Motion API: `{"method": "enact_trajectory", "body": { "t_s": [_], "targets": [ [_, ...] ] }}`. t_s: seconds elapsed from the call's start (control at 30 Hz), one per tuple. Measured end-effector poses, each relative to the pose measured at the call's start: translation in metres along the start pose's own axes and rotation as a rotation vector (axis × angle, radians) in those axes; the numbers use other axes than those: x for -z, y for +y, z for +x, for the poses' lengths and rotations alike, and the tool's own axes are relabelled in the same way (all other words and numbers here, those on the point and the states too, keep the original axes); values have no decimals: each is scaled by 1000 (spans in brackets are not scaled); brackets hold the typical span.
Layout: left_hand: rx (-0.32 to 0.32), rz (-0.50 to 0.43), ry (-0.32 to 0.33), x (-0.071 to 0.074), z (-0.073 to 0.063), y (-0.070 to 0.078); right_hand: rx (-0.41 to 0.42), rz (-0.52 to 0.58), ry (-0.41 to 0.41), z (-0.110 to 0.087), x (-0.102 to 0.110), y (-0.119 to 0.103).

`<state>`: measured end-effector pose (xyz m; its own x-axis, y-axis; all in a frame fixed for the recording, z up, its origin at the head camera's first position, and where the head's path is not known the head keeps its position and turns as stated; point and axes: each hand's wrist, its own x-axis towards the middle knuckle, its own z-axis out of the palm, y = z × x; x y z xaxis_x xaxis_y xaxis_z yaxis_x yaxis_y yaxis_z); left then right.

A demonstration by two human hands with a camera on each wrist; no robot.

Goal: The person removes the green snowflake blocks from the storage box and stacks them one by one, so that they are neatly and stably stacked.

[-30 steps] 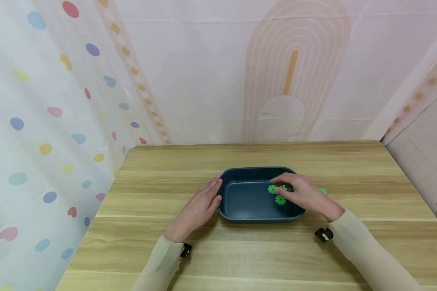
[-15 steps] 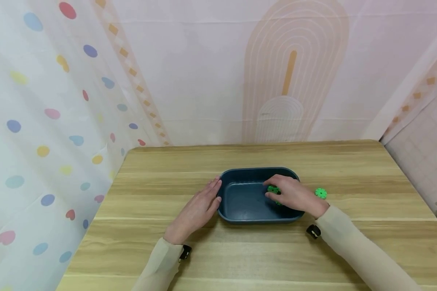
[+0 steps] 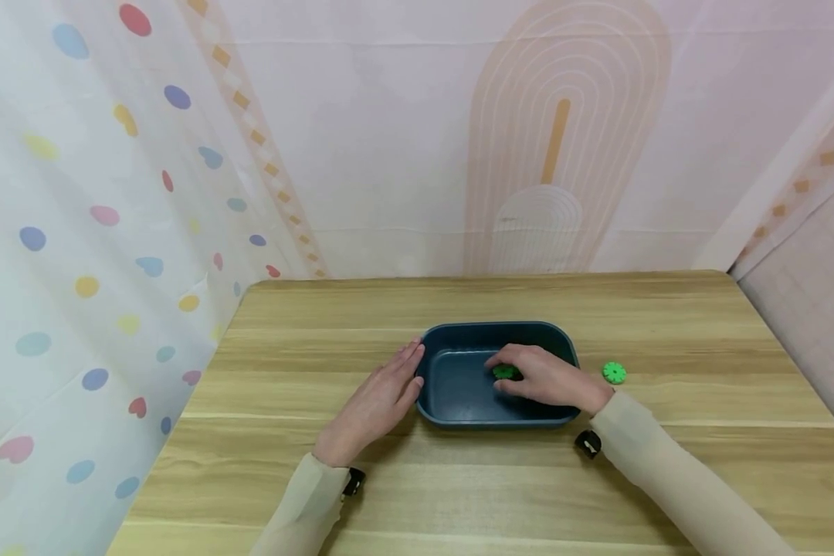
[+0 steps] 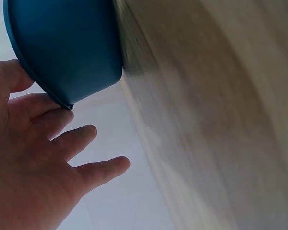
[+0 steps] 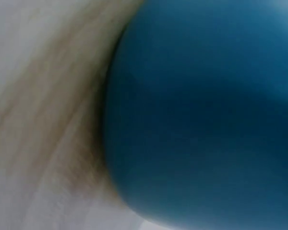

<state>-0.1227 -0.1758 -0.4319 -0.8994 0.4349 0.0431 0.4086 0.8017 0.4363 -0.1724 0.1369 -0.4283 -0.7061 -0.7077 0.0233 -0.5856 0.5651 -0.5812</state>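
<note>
A dark blue rectangular tub (image 3: 452, 386) with rounded corners stands on the wooden table. Along its left end lies my left hand (image 3: 378, 398), fingers fairly straight, touching the rim; the left wrist view shows the thumb and forefinger at the tub's edge (image 4: 53, 96) and the other fingers spread. My right hand (image 3: 545, 376) reaches down inside the tub from the right. Its thumb and forefinger curl round a bright green notched disc (image 3: 503, 372); how many discs lie beneath the hand is hidden. The right wrist view shows only the tub's outer wall (image 5: 201, 134), blurred.
Another green notched disc (image 3: 615, 373) lies on the table (image 3: 702, 463) just right of the tub. A patterned curtain (image 3: 389, 154) hangs behind the table, and a dotted one (image 3: 111, 309) hangs at the left.
My right hand has moved left within the tub, and the green disc by its fingertips has shifted left with it. The disc outside has come into full view. The left hand stays put.
</note>
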Motion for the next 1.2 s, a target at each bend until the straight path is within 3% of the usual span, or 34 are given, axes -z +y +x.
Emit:
{"method": "enact_trajectory", "body": {
  "t_s": [0.13, 0.37, 0.7, 1.2],
  "targets": [
    [-2, -5, -3, 0, 0, 0, -10, 73, 51, 1, 3, 3],
    [-5, -11, 5, 1, 0, 1, -128, 95, 116, 5, 9, 4],
    [-6, -21, 2, 0, 1, 0, -216, 75, 67, 12, 9, 9],
    [-7, -22, 10, -1, 0, -1, -213, 68, -13, 17, 3, 10]
  ]
}}
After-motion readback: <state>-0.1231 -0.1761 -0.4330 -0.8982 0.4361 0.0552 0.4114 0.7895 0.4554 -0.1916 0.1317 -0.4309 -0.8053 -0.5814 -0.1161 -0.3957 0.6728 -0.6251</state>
